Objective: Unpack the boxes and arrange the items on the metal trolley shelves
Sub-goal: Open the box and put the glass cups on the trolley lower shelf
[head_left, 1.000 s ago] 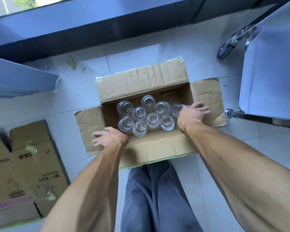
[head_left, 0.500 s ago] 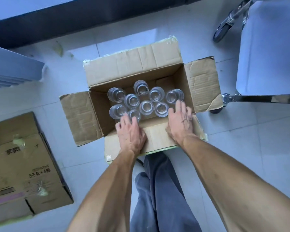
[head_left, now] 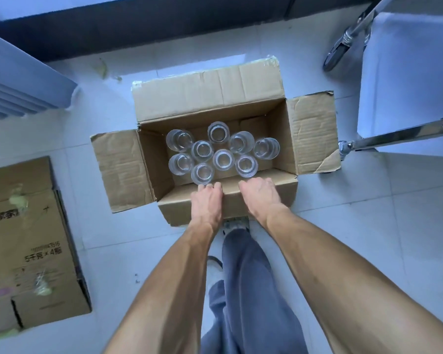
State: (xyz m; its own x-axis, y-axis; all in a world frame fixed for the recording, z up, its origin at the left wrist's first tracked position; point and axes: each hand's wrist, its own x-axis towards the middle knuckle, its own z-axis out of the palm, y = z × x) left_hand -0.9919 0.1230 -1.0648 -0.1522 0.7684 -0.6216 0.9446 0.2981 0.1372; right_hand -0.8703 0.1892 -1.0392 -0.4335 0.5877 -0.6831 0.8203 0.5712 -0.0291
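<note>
An open cardboard box (head_left: 120,164) stands on the tiled floor in front of me, all flaps folded outward. Inside it several clear drinking glasses (head_left: 223,159) stand upright, packed close together. My left hand (head_left: 206,200) lies on the near flap, fingers bent over its inner edge just below the nearest glass. My right hand (head_left: 262,198) presses on the same flap a little to the right, fingers also curled over the fold. Neither hand touches a glass. The metal trolley (head_left: 399,134) stands at the right.
A second, closed cardboard box (head_left: 33,251) with printed text lies at the left. A trolley wheel (head_left: 334,54) and chrome leg are at the upper right. A grey slatted object (head_left: 18,85) sits upper left. My grey trouser leg (head_left: 246,290) is below the box.
Both hands left the side flaps, came onto the near flap, then drew closer together and curled their fingers over its inner edge. The view shifted so the box sits higher and more central.
</note>
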